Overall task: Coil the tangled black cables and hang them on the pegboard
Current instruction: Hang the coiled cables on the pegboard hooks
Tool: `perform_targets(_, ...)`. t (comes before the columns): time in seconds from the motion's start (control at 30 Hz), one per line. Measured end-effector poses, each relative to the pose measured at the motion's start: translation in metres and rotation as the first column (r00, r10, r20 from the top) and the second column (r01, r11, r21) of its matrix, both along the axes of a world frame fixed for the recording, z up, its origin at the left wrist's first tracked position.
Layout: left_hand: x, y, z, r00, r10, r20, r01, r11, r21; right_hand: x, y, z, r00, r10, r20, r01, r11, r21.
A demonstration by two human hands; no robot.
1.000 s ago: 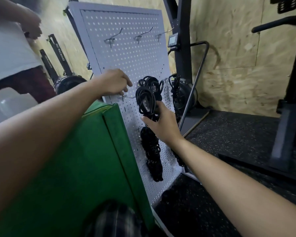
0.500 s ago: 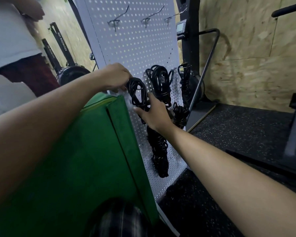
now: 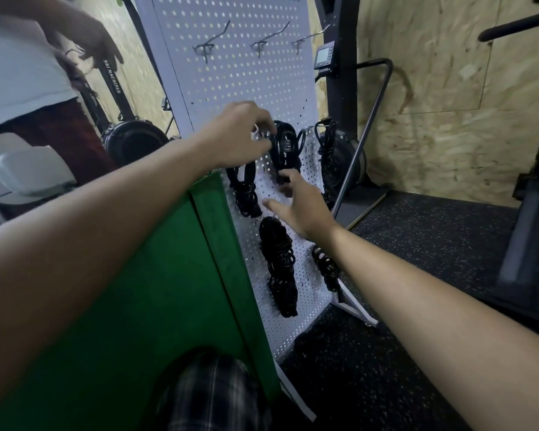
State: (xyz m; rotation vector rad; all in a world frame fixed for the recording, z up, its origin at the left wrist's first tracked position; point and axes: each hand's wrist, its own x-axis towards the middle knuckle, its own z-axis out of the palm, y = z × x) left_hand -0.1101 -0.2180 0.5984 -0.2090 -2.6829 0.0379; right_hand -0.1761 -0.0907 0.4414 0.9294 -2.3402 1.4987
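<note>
Head view: we are noting a black speckled rubber floor and chipboard walls. The white pegboard is standing on the floor, carrying several coiled black cables. A green panel is covering its lower left edge, and a black machine frame is standing behind. The left hand is curling its fingers beside the top of the middle coil; we cannot tell what it is gripping. The right hand is spreading wide just below that coil, holding nothing.
</note>
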Motion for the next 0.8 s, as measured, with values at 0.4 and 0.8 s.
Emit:
perform_targets(0.4, -0.028, 0.088, -0.109, 0.957, -0.141, 0.255, 0.164, 0.984, -0.069, -0.013, 0.132, -0.062, 0.968, -0.245, 0.047, 0.223, 0.934, 0.279)
perform_targets(0.8, -0.105, 0.113, -0.326, 0.734, -0.125, 0.667, 0.028, 0.988, 0.155, -0.058, 0.194, -0.222, 0.929, -0.287, 0.234, 0.093, 0.794, 0.601)
